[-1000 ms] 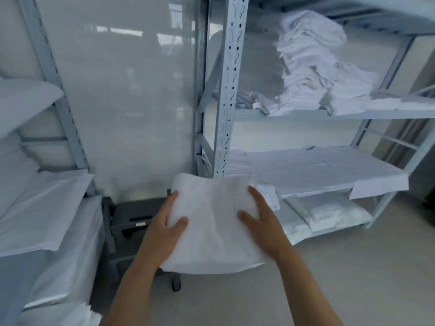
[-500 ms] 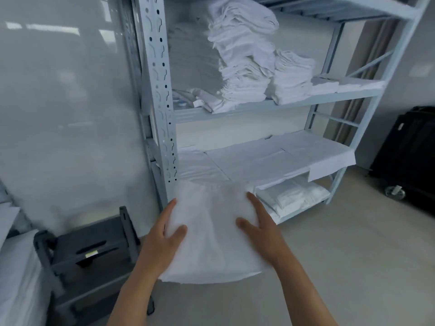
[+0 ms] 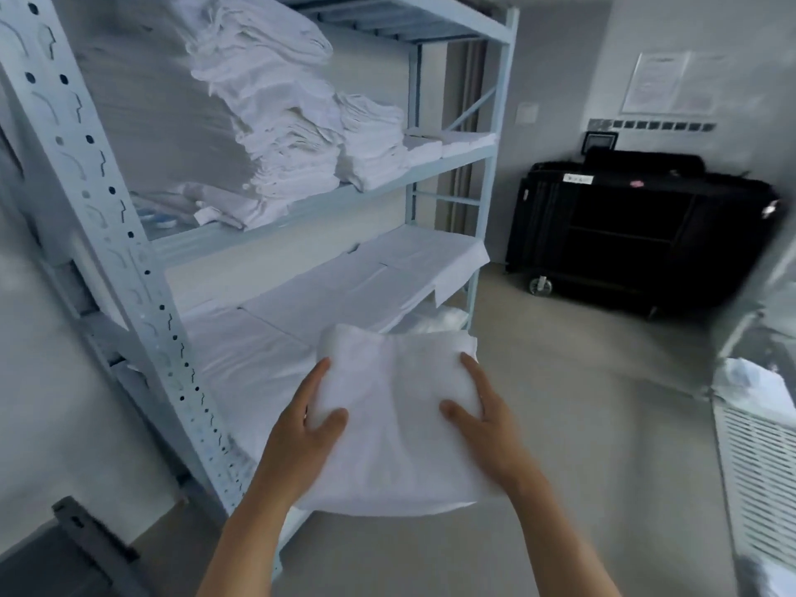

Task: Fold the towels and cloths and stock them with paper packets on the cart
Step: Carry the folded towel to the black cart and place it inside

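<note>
We grip a folded white towel (image 3: 394, 420) with left hand (image 3: 308, 428) and right hand (image 3: 484, 424); carried unsupported, its loose folds could slip open.

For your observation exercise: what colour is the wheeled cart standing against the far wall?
Black, the cart shows best in the head view, far right of the shelving.

Pale blue metal shelving (image 3: 99, 234) against grey wall (image 3: 555, 71), beige floor (image 3: 603, 424)

Shelf rack (image 3: 107, 234) blocks your 9–12 o'clock; black cart (image 3: 637, 239) at 1 o'clock, w/ open floor (image 3: 560, 381) between.
</note>
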